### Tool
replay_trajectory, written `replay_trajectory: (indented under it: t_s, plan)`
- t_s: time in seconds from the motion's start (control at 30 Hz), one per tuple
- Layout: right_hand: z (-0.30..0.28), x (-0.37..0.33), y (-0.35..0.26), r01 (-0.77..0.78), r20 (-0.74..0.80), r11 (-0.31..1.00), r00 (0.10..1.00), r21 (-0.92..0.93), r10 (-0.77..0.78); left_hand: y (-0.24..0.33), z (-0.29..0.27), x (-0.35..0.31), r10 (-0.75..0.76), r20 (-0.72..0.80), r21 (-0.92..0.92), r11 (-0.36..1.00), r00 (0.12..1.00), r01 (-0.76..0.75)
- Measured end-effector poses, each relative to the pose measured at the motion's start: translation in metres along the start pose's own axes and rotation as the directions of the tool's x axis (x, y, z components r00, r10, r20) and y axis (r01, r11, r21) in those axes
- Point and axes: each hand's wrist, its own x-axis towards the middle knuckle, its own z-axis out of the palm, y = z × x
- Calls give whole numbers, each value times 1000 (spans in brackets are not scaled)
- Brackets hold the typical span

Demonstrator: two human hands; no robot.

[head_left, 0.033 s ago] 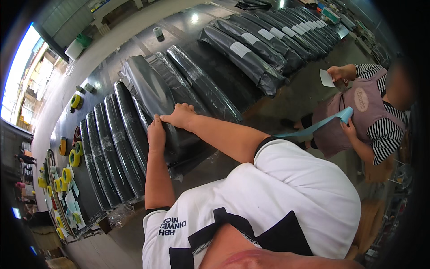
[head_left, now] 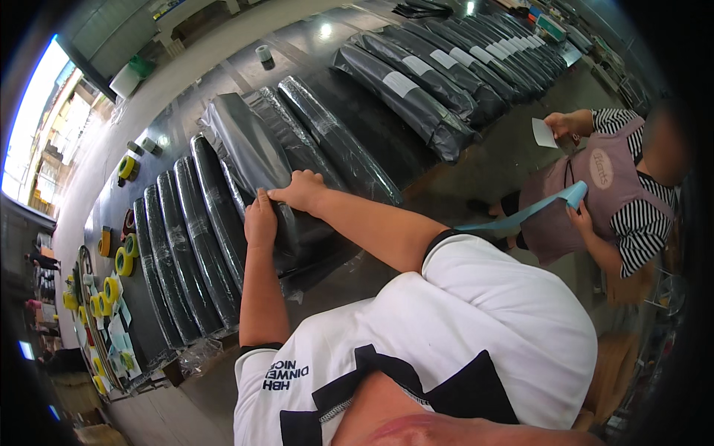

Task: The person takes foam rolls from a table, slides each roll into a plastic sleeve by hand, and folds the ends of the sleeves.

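Note:
A long package in a loose, glossy black plastic bag (head_left: 242, 134) lies on the dark table, its near end toward me. My left hand (head_left: 260, 220) is closed on the left edge of the bag. Beside it, my right hand (head_left: 301, 191) is closed on the bag's upper surface, thumb toward the left hand. The two hands almost touch. Below them the bag's near end (head_left: 309, 241) hangs in loose folds. What lies inside the bag is hidden. Several film-wrapped black rolls (head_left: 178, 223) lie side by side to its left, and another wrapped roll (head_left: 338, 137) lies to its right.
Black bagged packages (head_left: 405, 89) with white labels line the table's far right. Yellow tape rolls (head_left: 125, 260) sit along the left edge, and a small pale roll (head_left: 263, 53) stands farther back. At right, a co-worker in a mauve apron (head_left: 554, 193) holds a white sheet (head_left: 543, 133) and blue strip (head_left: 535, 210).

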Motion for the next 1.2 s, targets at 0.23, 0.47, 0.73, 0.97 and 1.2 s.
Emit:
replay_trajectory:
  t_s: [0.23,0.47,0.73,0.97,1.2]
  plan:
    - [-14,50,34,78,34,861,993,502,-110,-15,47,11,269,-124,245,941,955,-233]
    - [-33,24,38,51,66,999,997,-14,-50,42,43,-27,-205,-72,-480,865,976,147]
    - [-69,34,51,-16,228,590,930,807,-287,120,39,-57,93,-164,-533,829,982,-167]
    - [-171,7,90,211,-33,641,960,738,-278,170,121,-50,247,-261,-597,719,933,-357]
    - [-213,86,214,39,-171,992,985,120,-18,194,237,-16,200,103,-642,761,974,-89]
